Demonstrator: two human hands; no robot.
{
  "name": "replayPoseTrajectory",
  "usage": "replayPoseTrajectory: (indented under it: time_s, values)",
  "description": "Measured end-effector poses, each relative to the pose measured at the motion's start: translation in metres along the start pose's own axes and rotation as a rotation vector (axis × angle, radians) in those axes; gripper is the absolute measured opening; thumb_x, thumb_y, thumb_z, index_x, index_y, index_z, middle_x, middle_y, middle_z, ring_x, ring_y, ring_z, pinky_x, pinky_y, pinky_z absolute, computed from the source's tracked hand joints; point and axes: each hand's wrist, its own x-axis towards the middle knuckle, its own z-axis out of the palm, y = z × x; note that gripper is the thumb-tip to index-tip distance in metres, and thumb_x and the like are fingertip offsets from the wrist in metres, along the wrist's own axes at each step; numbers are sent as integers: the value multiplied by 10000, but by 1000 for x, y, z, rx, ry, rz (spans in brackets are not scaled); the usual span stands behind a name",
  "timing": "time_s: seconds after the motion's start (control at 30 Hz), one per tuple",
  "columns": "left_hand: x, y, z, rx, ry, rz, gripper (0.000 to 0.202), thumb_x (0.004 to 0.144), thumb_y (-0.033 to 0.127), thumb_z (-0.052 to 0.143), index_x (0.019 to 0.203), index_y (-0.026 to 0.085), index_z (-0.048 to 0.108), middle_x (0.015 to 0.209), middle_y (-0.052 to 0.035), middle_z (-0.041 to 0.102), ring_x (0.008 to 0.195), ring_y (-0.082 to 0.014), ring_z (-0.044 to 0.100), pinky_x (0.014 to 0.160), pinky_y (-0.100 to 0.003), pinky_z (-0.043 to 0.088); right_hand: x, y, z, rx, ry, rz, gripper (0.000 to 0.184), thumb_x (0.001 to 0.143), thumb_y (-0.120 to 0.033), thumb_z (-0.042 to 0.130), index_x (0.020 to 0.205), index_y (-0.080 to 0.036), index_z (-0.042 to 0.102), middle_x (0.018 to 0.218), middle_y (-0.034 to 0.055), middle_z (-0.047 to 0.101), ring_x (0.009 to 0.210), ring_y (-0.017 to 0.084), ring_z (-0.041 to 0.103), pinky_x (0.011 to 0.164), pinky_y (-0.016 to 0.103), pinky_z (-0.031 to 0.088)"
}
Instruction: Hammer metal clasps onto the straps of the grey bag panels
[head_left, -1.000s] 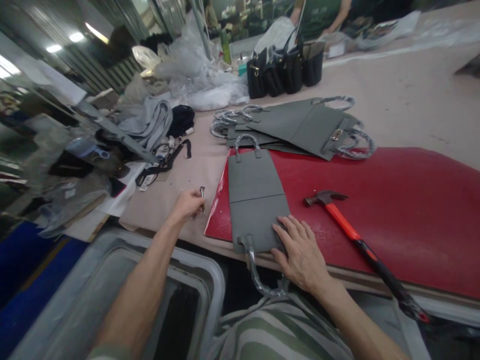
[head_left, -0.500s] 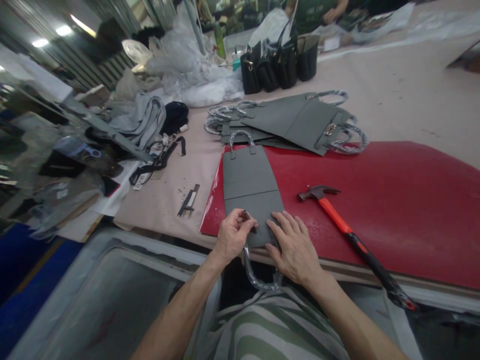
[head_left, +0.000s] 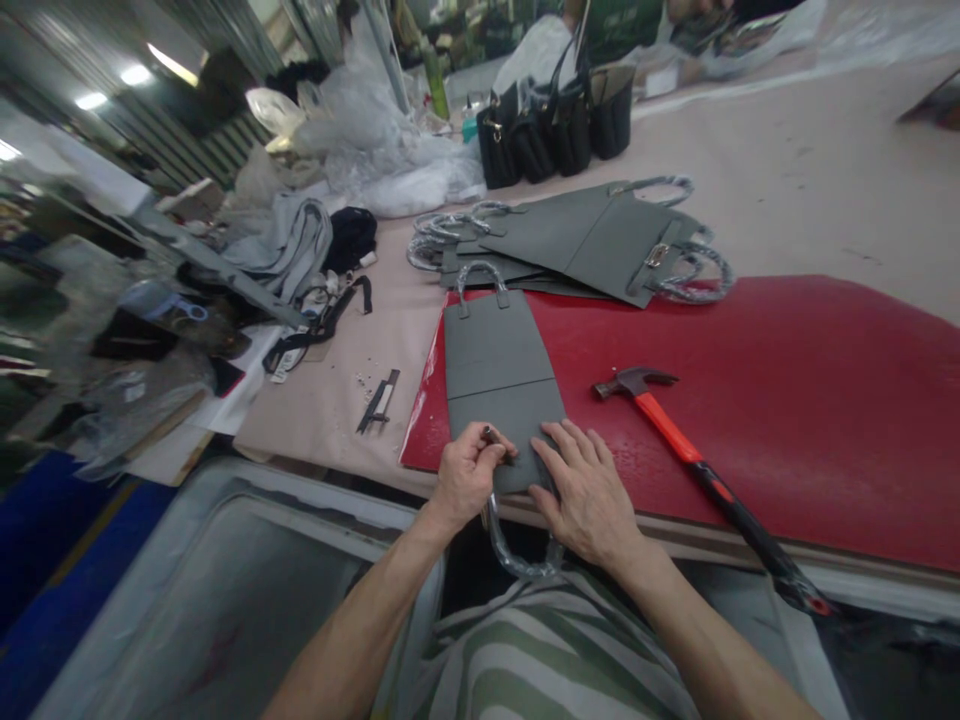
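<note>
Metal pin (head_left: 489,433) in left hand (head_left: 469,475); strap tag (head_left: 279,368) illegible

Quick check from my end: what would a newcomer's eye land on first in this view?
The red board stands out first, with a grey bag panel on it. At the panel's near end, the left hand pinches a small metal fitting, while the right hand presses flat. An orange-handled claw hammer lies to the right, and black handbags stand farther back.
</note>
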Motion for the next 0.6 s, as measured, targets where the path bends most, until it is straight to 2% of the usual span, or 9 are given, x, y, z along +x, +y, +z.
replayPoseTrajectory:
  time_s: [0.2,0.27,0.5,0.6]
  values:
    - [-11,-8,1,200,-8,250,120,903,195,543,927,211,658,895,-48,743,831,-159,707,784,-266,563,0,1,2,-3,30,-16,488,879,-328,579,1343,-179,558,1495,137,465,1417,329,334,1185,534,209]
    - [-12,-10,0,209,-12,289,139,909,190,533,945,212,666,914,-53,746,848,-161,709,796,-267,562,0,1,2,-1,31,-13,482,885,-334,576,1342,-180,560,1491,135,469,1413,331,338,1184,530,211]
    - [-7,-9,-1,3,22,122,104,916,221,529,920,185,627,859,-39,747,816,-158,712,780,-282,586,-1,1,0,6,44,-28,479,878,-321,582,1333,-171,564,1489,141,468,1410,333,343,1178,533,222]
    - [-7,-8,-1,68,2,135,115,909,225,529,912,188,637,872,-43,750,835,-158,711,800,-276,576,-1,0,2,5,48,-28,482,877,-317,584,1335,-169,560,1487,145,468,1413,339,337,1174,538,227]
